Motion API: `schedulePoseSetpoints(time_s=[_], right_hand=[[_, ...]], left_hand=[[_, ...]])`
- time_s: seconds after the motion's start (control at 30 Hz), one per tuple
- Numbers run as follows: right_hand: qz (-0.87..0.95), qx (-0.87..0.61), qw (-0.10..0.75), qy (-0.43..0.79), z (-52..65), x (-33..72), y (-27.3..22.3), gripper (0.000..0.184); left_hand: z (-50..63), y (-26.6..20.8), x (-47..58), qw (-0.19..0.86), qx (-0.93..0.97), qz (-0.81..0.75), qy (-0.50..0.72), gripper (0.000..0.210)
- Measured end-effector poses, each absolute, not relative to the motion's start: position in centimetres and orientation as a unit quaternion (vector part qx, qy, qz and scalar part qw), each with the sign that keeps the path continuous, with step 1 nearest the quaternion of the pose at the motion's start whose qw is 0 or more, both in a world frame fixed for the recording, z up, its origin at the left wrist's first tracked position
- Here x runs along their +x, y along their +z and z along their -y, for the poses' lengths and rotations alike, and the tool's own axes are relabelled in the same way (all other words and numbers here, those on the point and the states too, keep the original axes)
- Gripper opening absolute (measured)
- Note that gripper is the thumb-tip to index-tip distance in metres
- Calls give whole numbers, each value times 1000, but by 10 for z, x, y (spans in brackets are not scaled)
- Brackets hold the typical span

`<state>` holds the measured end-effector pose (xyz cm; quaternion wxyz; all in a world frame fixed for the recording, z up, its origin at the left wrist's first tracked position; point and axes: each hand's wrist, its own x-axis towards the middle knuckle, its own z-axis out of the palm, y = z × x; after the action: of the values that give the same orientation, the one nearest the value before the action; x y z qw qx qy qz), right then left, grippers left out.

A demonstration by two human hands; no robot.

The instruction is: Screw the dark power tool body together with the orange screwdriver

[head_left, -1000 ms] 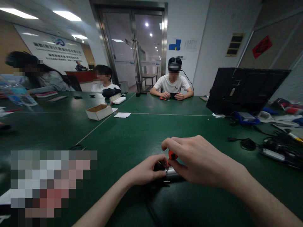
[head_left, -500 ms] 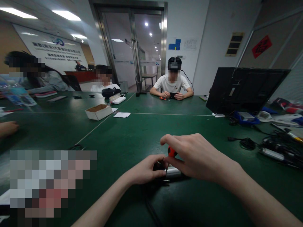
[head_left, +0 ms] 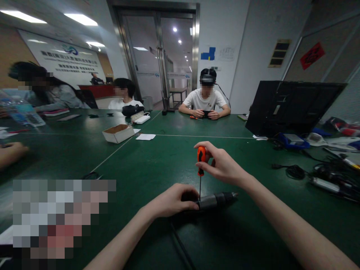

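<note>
While the screwdriver [head_left: 201,154] stands upright — red paper [head_left: 312,56] reads "福".

- My left hand [head_left: 178,198] hides the rear of the cylindrical tool [head_left: 209,201].
- I can't make out the screwdriver's [head_left: 201,154] tip at the tool.
- Nearer me than the tool, the black cord [head_left: 181,243] leaves the frame.
- Pixel blocks [head_left: 60,217] mask whatever lies left of the tool.
- Far left of it, another person's hand [head_left: 14,152] shows, arm cut off.
</note>
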<state>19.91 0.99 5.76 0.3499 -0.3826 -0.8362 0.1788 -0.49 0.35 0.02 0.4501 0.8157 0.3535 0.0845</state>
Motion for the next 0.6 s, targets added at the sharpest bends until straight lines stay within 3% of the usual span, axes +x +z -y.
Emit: schedulePoseSetpoints(time_s=[0.2,0.43,0.6], right_hand=[[834,-386,349,184,-11,200,58,40],[821,-408,357,181,-16,202,53,45],[809,-420,369,181,-20,204,49,38]], left_hand=[[-2,2,-8,377,849,-362,74,55],[-2,6,-8,354,871,-335,53,35],[0,6,-8,346,884,-311,52,32]])
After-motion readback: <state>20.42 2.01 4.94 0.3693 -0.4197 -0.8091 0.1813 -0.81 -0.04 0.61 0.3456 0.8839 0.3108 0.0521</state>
